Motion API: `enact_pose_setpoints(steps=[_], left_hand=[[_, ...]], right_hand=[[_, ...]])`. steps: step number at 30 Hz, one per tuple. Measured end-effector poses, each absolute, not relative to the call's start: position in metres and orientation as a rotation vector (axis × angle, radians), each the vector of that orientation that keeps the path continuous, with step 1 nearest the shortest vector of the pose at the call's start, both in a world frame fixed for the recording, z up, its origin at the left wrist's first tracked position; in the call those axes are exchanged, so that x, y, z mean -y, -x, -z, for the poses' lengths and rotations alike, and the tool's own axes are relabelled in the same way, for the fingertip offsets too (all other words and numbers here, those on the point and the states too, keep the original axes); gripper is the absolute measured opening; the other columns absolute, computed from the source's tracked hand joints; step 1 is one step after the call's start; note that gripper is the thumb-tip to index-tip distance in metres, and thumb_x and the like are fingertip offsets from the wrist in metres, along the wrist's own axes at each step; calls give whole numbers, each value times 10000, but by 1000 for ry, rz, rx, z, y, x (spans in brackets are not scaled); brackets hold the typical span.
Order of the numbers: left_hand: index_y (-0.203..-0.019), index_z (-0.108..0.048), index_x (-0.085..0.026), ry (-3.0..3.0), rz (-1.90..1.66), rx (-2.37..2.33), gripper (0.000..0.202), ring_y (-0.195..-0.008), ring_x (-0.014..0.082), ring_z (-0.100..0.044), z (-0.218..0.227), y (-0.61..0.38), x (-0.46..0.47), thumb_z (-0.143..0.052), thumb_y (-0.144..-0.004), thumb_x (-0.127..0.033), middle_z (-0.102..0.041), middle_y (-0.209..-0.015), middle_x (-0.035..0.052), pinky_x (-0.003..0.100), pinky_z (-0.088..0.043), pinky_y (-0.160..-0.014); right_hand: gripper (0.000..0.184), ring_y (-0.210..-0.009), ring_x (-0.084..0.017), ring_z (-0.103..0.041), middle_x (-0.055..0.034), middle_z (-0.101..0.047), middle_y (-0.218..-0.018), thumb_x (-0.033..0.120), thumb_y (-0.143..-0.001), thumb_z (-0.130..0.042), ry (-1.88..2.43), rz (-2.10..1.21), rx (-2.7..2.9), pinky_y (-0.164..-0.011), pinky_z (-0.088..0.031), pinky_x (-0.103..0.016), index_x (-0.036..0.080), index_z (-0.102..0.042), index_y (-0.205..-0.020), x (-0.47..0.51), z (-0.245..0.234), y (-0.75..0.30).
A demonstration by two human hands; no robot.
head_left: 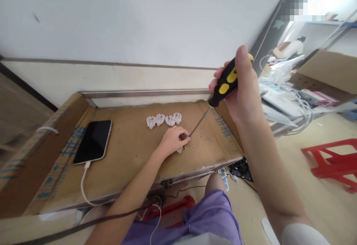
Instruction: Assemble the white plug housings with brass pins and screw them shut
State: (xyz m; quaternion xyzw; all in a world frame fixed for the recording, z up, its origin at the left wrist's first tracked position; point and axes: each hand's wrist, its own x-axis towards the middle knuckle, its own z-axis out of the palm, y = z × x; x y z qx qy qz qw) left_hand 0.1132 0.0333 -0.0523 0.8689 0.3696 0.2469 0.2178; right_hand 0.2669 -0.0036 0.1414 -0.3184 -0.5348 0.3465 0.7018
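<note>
My right hand [245,92] is wrapped round the black and yellow handle of a screwdriver [227,79], raised above the right side of the cardboard-covered bench. The metal shaft slants down and left, and its tip reaches my left hand's fingertips. Low on the cardboard, my left hand [173,140] pinches a small white plastic part with metal pins [180,150], mostly hidden under the fingers. Just behind that hand, several similar white plastic pieces [160,118] stand in a row, metal prongs pointing up.
A phone [93,141] with a white charging cable [83,183] lies at the left of the cardboard [131,141]. Dark specks dot the surface near my left hand. To the right are a cluttered shelf with an open box [329,70] and a red plastic stool [331,159].
</note>
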Motion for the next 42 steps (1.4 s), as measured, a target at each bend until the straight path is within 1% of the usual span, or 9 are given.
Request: enact_pose_setpoints(steps=[2, 4, 6, 10, 13, 20, 27, 32, 42], left_hand=[[-818, -654, -219, -2408, -678, -1027, 101, -879, 192, -564, 52, -113, -33, -615, -782, -305, -678, -909, -7, 334, -417, -816], [-823, -654, -216, -2414, -672, -1029, 120, -883, 195, -562, 52, -113, -33, -631, -771, -322, -677, -915, -3, 337, -415, -825], [-836, -655, -217, -2420, -667, -1025, 147, -893, 198, -561, 52, -113, -33, -650, -758, -342, -676, -930, -2, 339, -412, -835], [-837, -653, -218, -2431, -648, -1027, 142, -883, 199, -561, 53, -113, -33, -666, -751, -331, -676, -930, -6, 342, -409, -831], [-814, -651, -216, -2423, -645, -1037, 118, -879, 197, -562, 53, -113, -33, -670, -751, -314, -677, -931, -12, 341, -407, -825], [-824, -640, -213, -2430, -621, -1066, 143, -879, 210, -555, 51, -114, -32, -674, -747, -328, -666, -901, -3, 339, -407, -804], [-840, -628, -209, -2409, -620, -1077, 156, -887, 210, -553, 50, -114, -32, -676, -744, -323, -667, -920, -5, 342, -404, -816], [-834, -635, -208, -2414, -609, -1084, 157, -888, 208, -552, 50, -115, -32, -673, -745, -332, -664, -912, -5, 334, -396, -814], [-823, -638, -209, -2406, -614, -1083, 152, -877, 204, -548, 51, -116, -33, -672, -744, -334, -661, -888, -11, 330, -392, -808]], right_hand=[[443, -570, -132, -597, -14, -589, -719, 608, -742, -609, 762, -722, 1161, -508, -485, -253, 172, -619, -821, 11, -139, -263], [456, -513, -118, -555, -8, -567, -669, 624, -792, -528, 741, -744, 1139, -461, -439, -244, 187, -629, -877, 17, -137, -257], [424, -432, -99, -477, 16, -518, -597, 626, -817, -477, 702, -760, 1097, -400, -363, -231, 212, -571, -815, 20, -134, -251], [454, -337, -82, -341, 62, -426, -504, 652, -761, -527, 694, -635, 1019, -318, -244, -224, 233, -366, -687, 18, -132, -244], [453, -321, -84, -311, 66, -403, -476, 629, -748, -554, 690, -590, 966, -294, -203, -225, 237, -337, -672, 20, -135, -243], [459, -328, -78, -304, 54, -354, -481, 626, -816, -432, 726, -590, 1014, -301, -205, -223, 226, -311, -627, 30, -141, -239], [444, -318, -79, -306, 60, -389, -460, 590, -760, -536, 699, -590, 967, -304, -191, -227, 229, -317, -621, 23, -134, -238], [427, -322, -80, -313, 56, -391, -461, 583, -755, -538, 680, -613, 928, -303, -199, -224, 226, -349, -617, 21, -133, -238], [424, -316, -77, -315, 50, -389, -457, 546, -775, -543, 662, -604, 946, -297, -206, -216, 220, -343, -593, 24, -135, -237]])
